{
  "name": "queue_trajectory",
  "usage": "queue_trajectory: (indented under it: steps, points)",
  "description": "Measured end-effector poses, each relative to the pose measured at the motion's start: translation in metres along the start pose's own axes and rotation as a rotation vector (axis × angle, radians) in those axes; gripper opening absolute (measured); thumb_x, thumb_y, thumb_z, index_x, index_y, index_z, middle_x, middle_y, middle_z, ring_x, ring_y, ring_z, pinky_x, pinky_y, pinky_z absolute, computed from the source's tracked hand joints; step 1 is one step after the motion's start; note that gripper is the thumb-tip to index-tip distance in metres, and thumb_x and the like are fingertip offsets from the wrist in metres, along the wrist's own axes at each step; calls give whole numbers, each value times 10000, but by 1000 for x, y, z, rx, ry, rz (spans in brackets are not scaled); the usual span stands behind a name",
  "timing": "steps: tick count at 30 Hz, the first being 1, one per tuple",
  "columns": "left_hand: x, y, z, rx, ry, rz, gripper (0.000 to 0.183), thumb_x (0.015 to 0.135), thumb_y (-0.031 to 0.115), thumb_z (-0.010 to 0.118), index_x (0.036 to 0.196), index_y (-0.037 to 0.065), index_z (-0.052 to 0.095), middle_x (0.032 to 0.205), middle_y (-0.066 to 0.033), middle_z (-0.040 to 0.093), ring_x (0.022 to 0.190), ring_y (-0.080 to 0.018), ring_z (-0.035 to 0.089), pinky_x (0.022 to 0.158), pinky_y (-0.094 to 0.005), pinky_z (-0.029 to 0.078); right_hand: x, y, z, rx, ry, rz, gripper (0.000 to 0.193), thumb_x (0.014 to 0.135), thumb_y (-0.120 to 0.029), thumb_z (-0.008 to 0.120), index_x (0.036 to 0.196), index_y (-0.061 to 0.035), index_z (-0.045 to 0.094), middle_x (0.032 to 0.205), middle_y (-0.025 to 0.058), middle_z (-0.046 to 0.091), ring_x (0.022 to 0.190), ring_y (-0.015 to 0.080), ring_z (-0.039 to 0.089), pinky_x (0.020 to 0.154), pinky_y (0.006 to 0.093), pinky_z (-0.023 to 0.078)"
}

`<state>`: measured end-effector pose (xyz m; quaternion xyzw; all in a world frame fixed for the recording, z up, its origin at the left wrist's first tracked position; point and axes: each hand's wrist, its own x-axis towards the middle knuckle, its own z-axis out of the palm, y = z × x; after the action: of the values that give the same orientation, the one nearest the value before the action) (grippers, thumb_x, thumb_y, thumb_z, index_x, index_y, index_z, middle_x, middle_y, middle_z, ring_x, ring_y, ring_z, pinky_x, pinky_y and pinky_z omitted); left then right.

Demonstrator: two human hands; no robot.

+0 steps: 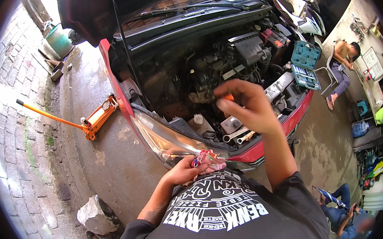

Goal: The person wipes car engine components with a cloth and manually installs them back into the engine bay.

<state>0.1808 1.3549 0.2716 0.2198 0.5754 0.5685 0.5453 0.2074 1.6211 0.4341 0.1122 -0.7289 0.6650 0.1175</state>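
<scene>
My left hand (180,171) is closed around a crumpled pink, red and white bundle (210,161), a rag or soft packet, held at the front edge of a red car (294,125). My right hand (252,105) is raised over the open engine bay, fingers curled toward the thumb and slightly blurred. A small orange bit (229,97) shows at its fingers, too little to name. Below that hand, wrenches (235,135) lie along the front of the bay. Beyond it stand the dark engine cover box (248,49) and the battery (277,39).
A prop rod (122,30) holds up the hood on the left. An opened teal tool case (306,56) rests on the car's right front side. An orange floor jack (97,118) stands left of the car. Two people sit at the right, one on a chair (329,70).
</scene>
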Motion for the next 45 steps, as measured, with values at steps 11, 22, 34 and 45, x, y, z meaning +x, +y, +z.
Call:
queue_trajectory:
  steps: [11, 22, 34, 45]
  points:
    - [-2, 46, -4, -876, 359, 246, 508, 1051, 405, 473, 1418, 55, 480, 1194, -129, 662, 1006, -258, 689, 863, -437, 579, -19, 29, 56, -312, 18, 38, 306, 836, -88, 798, 1096, -2, 662, 923, 77, 683, 839, 156, 679, 747, 300, 545]
    - [5, 38, 1, -290, 542, 389, 466, 1064, 492, 433, 1053, 65, 619, 640, 19, 536, 551, -78, 522, 514, -230, 406, -32, 64, 95, -702, 97, -275, 285, 773, -95, 767, 1033, -24, 675, 907, 136, 670, 822, 361, 657, 718, 438, 530]
    - [-4, 47, -24, -588, 509, 401, 402, 1081, 352, 444, 1293, 30, 560, 1006, -73, 683, 726, -125, 642, 625, -227, 509, -15, 88, 87, -445, 125, -31, 306, 797, -69, 765, 1088, -17, 684, 954, 164, 708, 861, 322, 700, 733, 370, 554]
    - [-19, 67, -3, -744, 355, 397, 691, 1075, 536, 203, 1442, -1, 435, 1275, -168, 622, 964, -279, 707, 741, -350, 618, -34, 69, 75, -59, 64, 180, 358, 844, -17, 777, 1188, -2, 681, 1070, 93, 721, 984, 148, 695, 887, 295, 570]
